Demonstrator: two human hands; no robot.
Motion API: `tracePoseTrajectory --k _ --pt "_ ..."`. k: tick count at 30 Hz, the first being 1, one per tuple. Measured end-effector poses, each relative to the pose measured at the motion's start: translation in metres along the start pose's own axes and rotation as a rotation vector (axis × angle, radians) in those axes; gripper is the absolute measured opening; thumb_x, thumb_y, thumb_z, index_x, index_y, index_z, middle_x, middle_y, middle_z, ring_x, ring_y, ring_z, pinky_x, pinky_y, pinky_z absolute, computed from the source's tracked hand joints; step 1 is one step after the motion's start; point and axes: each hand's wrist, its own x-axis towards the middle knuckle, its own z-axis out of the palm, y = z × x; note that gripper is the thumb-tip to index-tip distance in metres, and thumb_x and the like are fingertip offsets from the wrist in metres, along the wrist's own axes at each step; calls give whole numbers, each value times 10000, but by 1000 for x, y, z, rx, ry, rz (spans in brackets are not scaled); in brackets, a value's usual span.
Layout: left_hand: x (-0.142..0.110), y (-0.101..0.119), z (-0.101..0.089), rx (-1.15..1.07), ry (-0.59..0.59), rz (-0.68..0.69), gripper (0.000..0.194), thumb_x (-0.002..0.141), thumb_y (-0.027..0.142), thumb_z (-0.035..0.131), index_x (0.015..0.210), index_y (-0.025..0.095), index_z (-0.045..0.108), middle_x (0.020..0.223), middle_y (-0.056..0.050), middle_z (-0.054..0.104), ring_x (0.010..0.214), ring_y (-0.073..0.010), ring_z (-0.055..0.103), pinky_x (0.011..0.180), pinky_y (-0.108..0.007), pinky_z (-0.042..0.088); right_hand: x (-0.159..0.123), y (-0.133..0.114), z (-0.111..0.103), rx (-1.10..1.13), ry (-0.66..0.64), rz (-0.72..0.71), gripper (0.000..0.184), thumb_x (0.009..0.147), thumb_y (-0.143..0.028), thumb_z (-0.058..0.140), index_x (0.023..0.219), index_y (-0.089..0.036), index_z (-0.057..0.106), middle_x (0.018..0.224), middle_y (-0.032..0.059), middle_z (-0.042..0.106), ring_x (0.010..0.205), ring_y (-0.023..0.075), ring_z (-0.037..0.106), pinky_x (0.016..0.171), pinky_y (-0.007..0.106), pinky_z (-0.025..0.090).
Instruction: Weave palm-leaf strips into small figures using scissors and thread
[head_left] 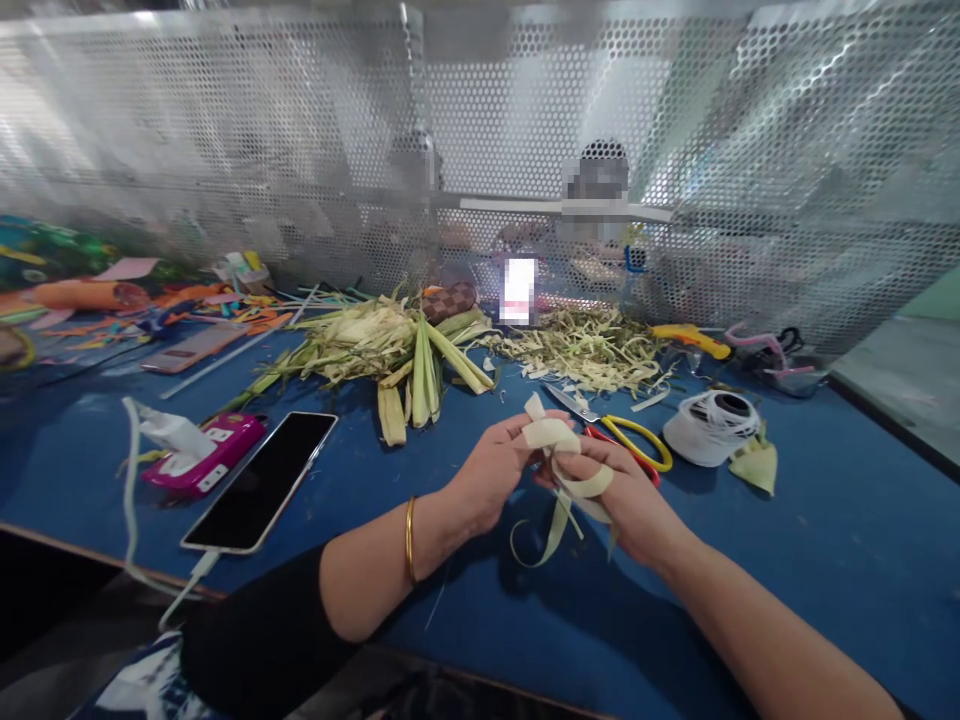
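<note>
Pale corn husk strips [551,433] are folded and looped between my two hands above the blue table. My left hand [491,465], with a gold bangle at the wrist, pinches the upper left of the folded strips. On the other side my right hand [626,490] grips them with thumb and fingers, and a loop curls over its fingers. Loose ends of the strips hang below. Just beyond the right hand lie yellow-handled scissors [637,440], with a red handle [651,472] partly hidden by the hand.
Corn husks [424,375] are heaped at centre-left, and shredded husk [600,345] lies beyond. A white spool of thread [711,428] stands at right. A phone [262,480] and a magenta power strip [214,450] lie at left. A perforated metal screen [510,110] closes the back.
</note>
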Motion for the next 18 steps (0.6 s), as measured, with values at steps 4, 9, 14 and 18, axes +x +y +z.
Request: tracePoseTrajectory --k 4,9,14,18 --pt "-1 5 -1 -80 85 10 150 790 291 634 806 147 673 889 -74 689 675 -116 605 585 -210 465 -3 0 7 -14 -28 91 272 603 -407 764 706 -164 698 658 40 677 644 164 614 641 270 463" --pt "1 7 -3 -173 181 -16 141 852 251 532 797 153 618 667 -8 595 550 -91 547 534 -204 430 -3 1 2 -154 -3 -34 216 660 -380 706 716 -173 680 649 12 631 610 150 543 590 267 416" --pt "2 8 -5 -189 210 -15 103 803 243 577 761 149 585 525 87 323 415 -31 281 436 -164 264 1 -1 -3 -113 126 -220 167 723 -326 646 631 -187 634 667 12 622 672 156 534 652 280 421" --pt "-2 10 -4 -127 45 -90 277 639 129 653 915 134 654 504 105 297 425 -28 212 437 -182 176 2 -2 0 105 -23 -31 280 712 -347 644 516 -185 527 601 7 582 606 143 532 659 298 448"
